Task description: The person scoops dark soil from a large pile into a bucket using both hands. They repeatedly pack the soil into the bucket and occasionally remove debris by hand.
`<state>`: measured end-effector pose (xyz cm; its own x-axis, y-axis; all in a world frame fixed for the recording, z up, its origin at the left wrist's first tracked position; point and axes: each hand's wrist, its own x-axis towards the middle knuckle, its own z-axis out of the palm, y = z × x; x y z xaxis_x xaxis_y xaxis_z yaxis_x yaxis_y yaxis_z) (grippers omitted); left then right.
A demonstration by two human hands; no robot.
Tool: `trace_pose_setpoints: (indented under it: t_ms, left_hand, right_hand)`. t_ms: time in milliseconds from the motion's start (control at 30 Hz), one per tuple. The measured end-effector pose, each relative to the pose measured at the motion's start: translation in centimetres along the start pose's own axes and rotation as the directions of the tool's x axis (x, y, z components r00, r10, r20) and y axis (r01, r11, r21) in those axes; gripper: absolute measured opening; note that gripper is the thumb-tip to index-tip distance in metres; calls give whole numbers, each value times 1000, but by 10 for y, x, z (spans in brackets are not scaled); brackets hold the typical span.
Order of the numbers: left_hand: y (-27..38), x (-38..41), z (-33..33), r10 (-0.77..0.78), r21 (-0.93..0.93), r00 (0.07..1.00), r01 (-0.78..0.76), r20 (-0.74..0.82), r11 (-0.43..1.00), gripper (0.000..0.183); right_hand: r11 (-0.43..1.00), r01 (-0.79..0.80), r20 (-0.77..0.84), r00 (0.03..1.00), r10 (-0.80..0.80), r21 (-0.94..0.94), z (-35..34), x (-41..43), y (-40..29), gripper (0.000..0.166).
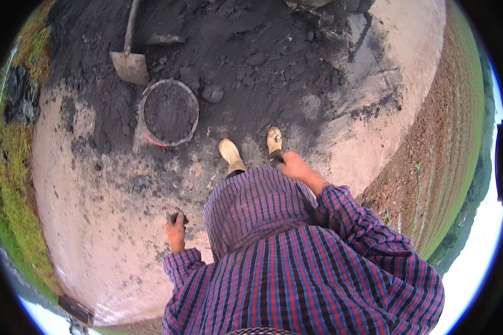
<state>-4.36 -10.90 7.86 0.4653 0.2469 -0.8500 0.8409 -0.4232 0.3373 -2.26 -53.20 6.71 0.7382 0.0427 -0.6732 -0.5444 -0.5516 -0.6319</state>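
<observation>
My right hand [295, 166] is in front of my body above one boot, its fingers closed around a small dark lump whose kind I cannot tell. Lower and to the left, my left hand [176, 231] is out beside me over the pale ground, its fingers curled around another small dark piece. A round bucket [195, 121] full of dark, soil-like material stands up and left of my boots, touched by neither hand. Beyond it a shovel [130, 67] lies with its blade near the bucket's rim and its shaft pointing away.
A broad heap of dark, lumpy material [243, 50] spreads ahead, with a round lump [213, 93] beside the bucket. Pale paving [100, 259] lies around it. Grass and crumpled black plastic [22, 96] edge the left; a tilled field [423, 167] borders the right.
</observation>
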Motion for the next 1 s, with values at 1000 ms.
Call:
trace_pose_setpoints:
  t_ms: [1000]
  left_hand:
    - [-65,-105,145,-232,-196,970,214,-77,957,37]
  right_hand:
    - [979,-177,54,983,173,96,-97,-57,157,26]
